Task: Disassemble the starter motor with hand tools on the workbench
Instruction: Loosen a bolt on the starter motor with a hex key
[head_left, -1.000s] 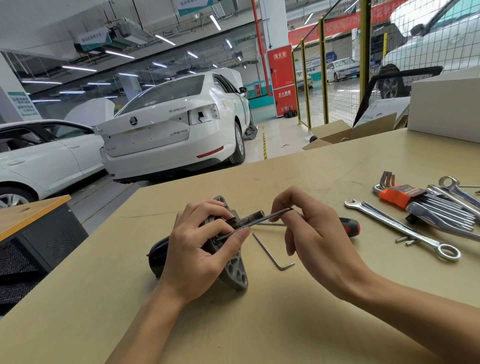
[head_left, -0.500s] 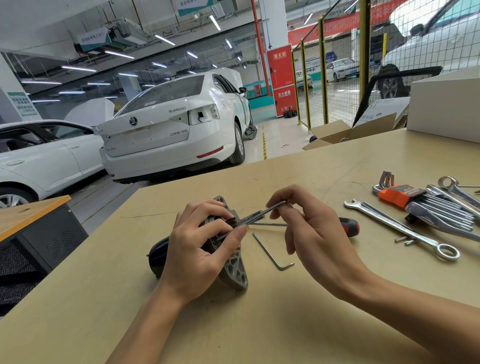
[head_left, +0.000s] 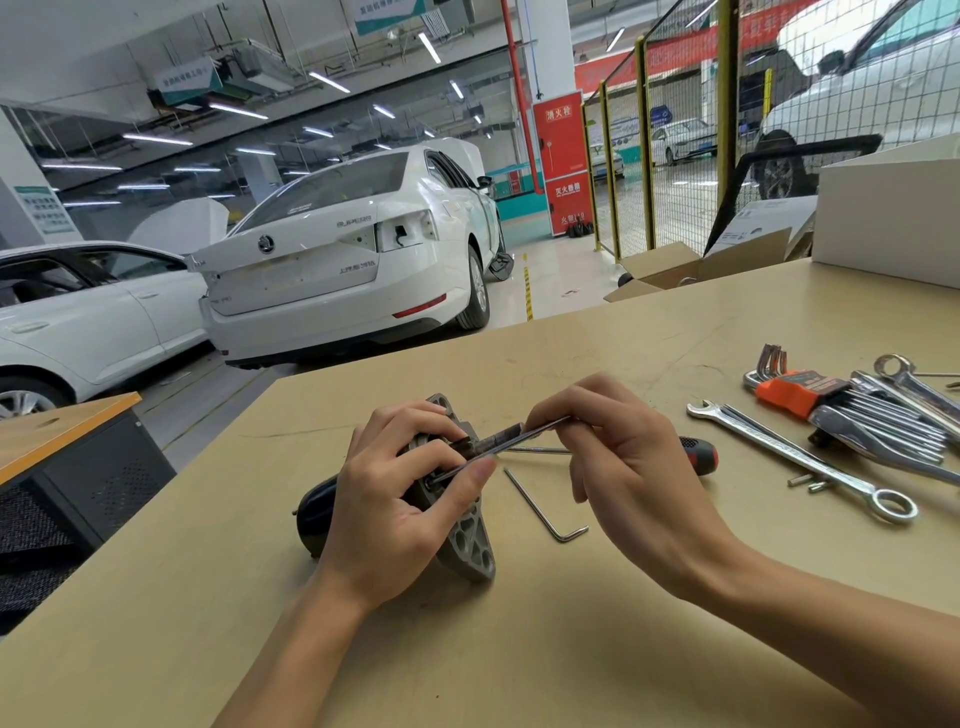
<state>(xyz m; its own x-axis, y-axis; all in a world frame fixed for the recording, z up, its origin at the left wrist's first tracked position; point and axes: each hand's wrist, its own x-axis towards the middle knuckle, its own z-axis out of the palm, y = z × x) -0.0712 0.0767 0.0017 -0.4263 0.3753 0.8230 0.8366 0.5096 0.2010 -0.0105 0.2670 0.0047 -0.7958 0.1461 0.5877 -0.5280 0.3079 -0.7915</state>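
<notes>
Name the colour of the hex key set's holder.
Orange, on the hex key set holder, seen in the head view.

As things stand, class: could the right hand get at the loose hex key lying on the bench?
Probably yes. The loose hex key lies bare on the bench just beside the right hand, nothing covering it. But that hand pinches a long thin tool, which it must release first.

Tan workbench (head_left: 675, 322); on it starter motor (head_left: 470, 545); loose hex key (head_left: 543, 509); screwdriver (head_left: 698, 454); spanner (head_left: 795, 457); hex-key set (head_left: 795, 395).

Ceiling strips (head_left: 236, 110) are lighting the scene brightly and evenly, casting only soft shadows on the bench (head_left: 519, 649). Wide-angle distortion is bending the edges; focus is staying sharp.
</notes>
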